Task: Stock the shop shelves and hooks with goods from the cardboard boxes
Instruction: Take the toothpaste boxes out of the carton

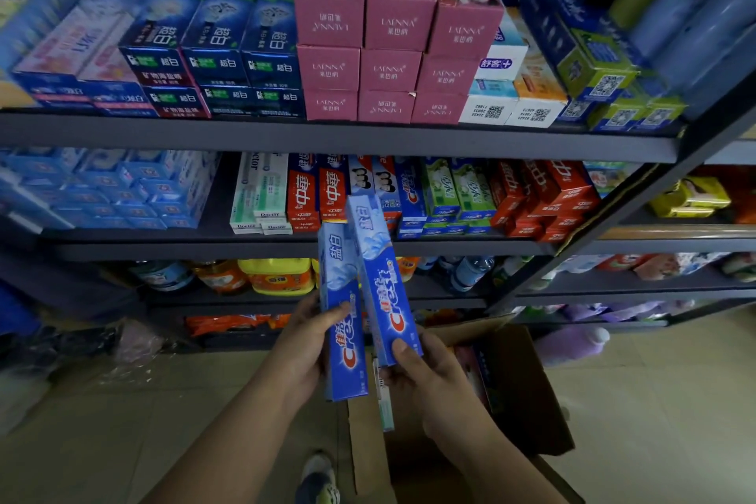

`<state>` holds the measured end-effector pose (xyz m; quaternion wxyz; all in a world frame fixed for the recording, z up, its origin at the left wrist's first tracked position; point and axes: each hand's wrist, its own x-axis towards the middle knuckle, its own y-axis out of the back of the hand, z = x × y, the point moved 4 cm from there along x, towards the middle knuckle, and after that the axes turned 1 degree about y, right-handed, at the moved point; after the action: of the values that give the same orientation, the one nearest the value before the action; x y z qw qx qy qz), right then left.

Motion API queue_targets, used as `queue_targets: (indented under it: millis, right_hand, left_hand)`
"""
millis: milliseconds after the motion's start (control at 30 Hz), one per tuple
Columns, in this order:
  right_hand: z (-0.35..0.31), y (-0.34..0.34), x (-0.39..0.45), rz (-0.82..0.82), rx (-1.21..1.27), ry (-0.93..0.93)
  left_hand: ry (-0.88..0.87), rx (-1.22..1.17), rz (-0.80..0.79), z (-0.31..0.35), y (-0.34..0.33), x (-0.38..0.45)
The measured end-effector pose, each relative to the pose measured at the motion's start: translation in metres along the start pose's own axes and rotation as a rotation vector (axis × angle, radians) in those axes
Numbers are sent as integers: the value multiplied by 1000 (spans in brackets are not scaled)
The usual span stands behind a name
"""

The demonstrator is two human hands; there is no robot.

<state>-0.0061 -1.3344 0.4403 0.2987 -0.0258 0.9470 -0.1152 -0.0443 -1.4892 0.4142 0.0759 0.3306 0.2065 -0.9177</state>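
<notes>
My left hand (pixel 304 344) grips a blue Crest toothpaste box (pixel 341 323) by its lower half, held nearly upright. My right hand (pixel 429 372) holds a second blue Crest box (pixel 378 278), tilted slightly left, its top end reaching up in front of the middle shelf (pixel 245 245). A thin white-green box (pixel 384 401) shows under my right hand's fingers; whether the hand holds it I cannot tell. Below my hands an open cardboard box (pixel 519 389) stands on the floor with more packs inside.
The dark metal rack holds rows of toothpaste: pink boxes (pixel 392 70) on the upper shelf (pixel 327 139), red boxes (pixel 544 196) and light blue boxes (pixel 102 188) on the middle one. Bottles (pixel 278 276) fill the lower shelf. My shoe (pixel 319 479) is on the tiled floor.
</notes>
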Motion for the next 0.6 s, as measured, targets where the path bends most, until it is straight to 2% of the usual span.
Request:
queue_targets:
  millis: [333, 467, 600]
  right_hand:
    - [-66, 3, 91, 142, 3, 103]
    - [-76, 7, 124, 273, 120, 43]
    - [-70, 16, 144, 448, 120, -7]
  left_hand:
    - [36, -29, 80, -11, 33, -4]
    - [44, -44, 82, -11, 44, -7]
    - [41, -69, 77, -10, 56, -9]
